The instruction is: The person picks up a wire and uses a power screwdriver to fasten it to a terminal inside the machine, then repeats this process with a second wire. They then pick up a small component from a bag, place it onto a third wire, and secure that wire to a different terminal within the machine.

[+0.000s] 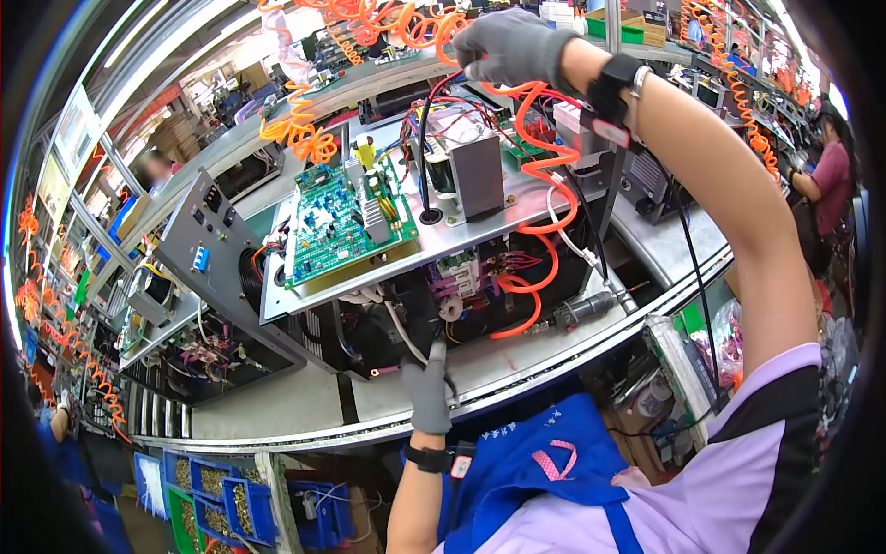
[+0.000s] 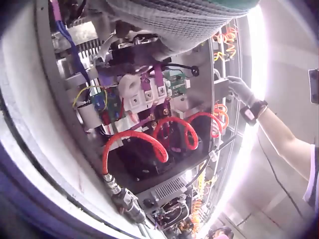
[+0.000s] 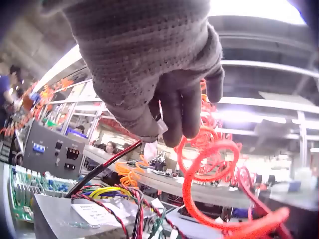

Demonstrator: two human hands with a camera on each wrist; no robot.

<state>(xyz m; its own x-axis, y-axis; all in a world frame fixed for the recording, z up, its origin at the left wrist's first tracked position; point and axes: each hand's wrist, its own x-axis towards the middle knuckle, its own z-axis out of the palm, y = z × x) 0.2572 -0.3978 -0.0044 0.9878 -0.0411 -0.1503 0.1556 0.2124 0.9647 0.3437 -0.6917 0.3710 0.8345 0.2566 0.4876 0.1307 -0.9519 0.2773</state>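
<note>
High over a metal chassis (image 1: pixel 443 254), my gloved right hand (image 1: pixel 517 48) pinches the upper end of a black-sleeved cable with red wire (image 3: pixel 107 163). A small white piece (image 3: pixel 162 126) shows at those fingertips. The cable rises from a hole in the chassis's top plate, beside a grey metal box (image 1: pixel 475 175). My gloved left hand (image 1: pixel 426 392) reaches into the lower front of the chassis, where a whitish cable (image 1: pixel 399 319) runs down to its fingers. I cannot tell whether the left fingers grip that cable. A white ring (image 2: pixel 130 86) and wired terminals sit nearby.
A green circuit board (image 1: pixel 341 226) lies on the plate's left. Coiled orange air hoses (image 1: pixel 544 166) hang across the chassis's right side, with a hose coupling (image 1: pixel 586 309) on the bench. Another grey unit (image 1: pixel 212 240) stands left. Blue parts bins (image 1: pixel 249 508) are below the bench edge.
</note>
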